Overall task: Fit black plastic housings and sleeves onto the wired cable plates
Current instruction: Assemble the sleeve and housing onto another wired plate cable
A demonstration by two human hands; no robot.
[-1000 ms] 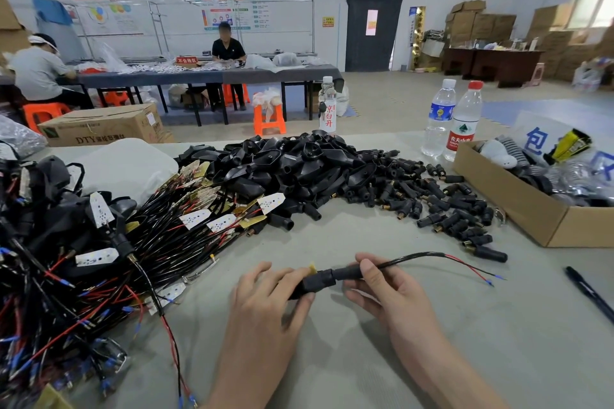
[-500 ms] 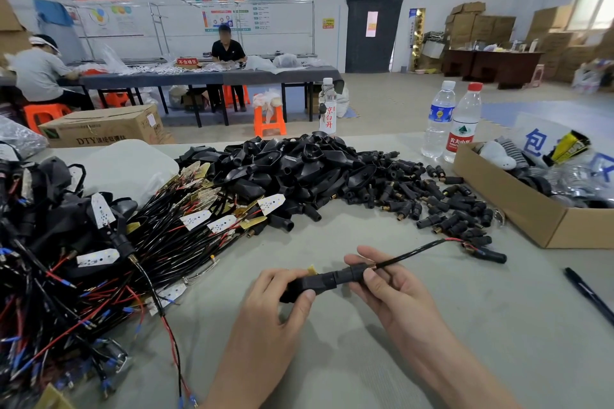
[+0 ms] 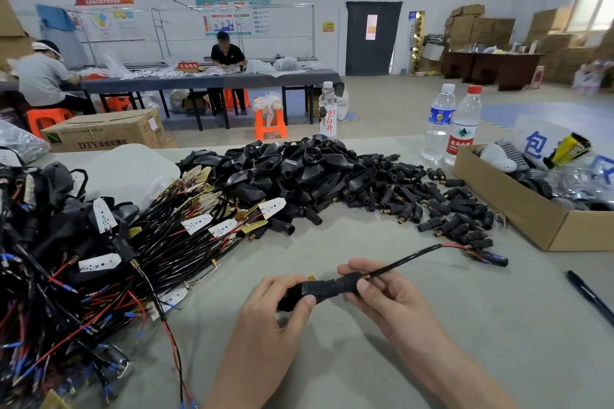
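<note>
Over the tabletop (image 3: 498, 325), the black housing (image 3: 299, 295) is being gripped in the curled left hand (image 3: 282, 305) and its sleeve (image 3: 347, 284) pinched by the right hand (image 3: 392, 302), the cable tail (image 3: 408, 257) having swung toward the loose sleeves (image 3: 448, 209), so final seating is probably being done.

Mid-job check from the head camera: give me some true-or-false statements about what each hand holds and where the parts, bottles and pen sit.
1. The left hand grips the black housing. True.
2. The right hand is empty. False: it pinches the sleeve where the cable comes out.
3. A pile of loose housings lies on the table beyond the hands. True.
4. The two bottles standing side by side both have red caps. False: a white-capped bottle stands beside a red-capped bottle.
5. The pen lies left of both hands. False: the pen lies on the table to their right.
</note>
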